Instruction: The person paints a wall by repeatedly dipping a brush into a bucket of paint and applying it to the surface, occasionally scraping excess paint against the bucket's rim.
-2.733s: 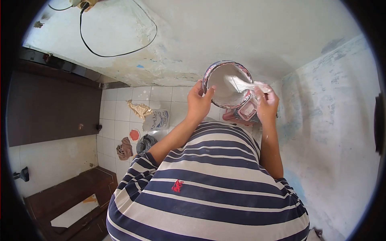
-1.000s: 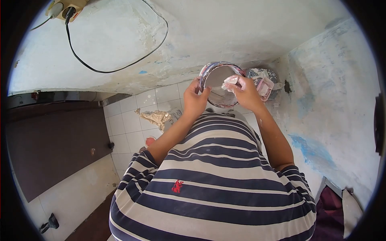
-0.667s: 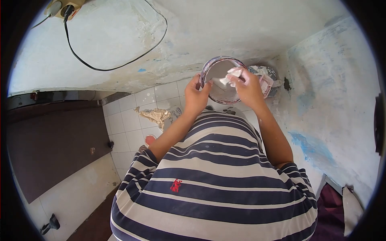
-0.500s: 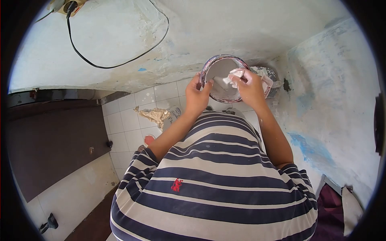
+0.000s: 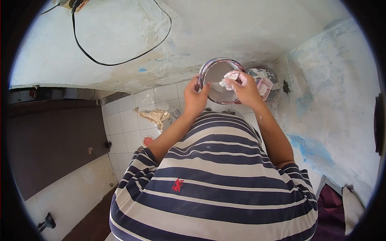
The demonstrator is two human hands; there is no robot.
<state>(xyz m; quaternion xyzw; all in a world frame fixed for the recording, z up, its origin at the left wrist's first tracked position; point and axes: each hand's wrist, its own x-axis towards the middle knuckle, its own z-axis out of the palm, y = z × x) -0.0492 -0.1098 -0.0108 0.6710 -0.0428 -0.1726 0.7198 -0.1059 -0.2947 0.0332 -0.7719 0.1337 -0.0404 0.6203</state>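
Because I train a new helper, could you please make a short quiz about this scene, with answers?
1. Which grip clasps the rim of the bucket?
2. True or false: in the picture, the pink tray appears to the right of the bucket.
3. Choose the colour of the small emblem on the striped shirt: A blue, B red, C green.

Key: 1. The left grip; the right grip holds a white-smeared object. 2. True. 3. B.

Single head-worn view, wide and round-edged, facing forward and down, close above a striped shirt point(image 5: 213, 170)
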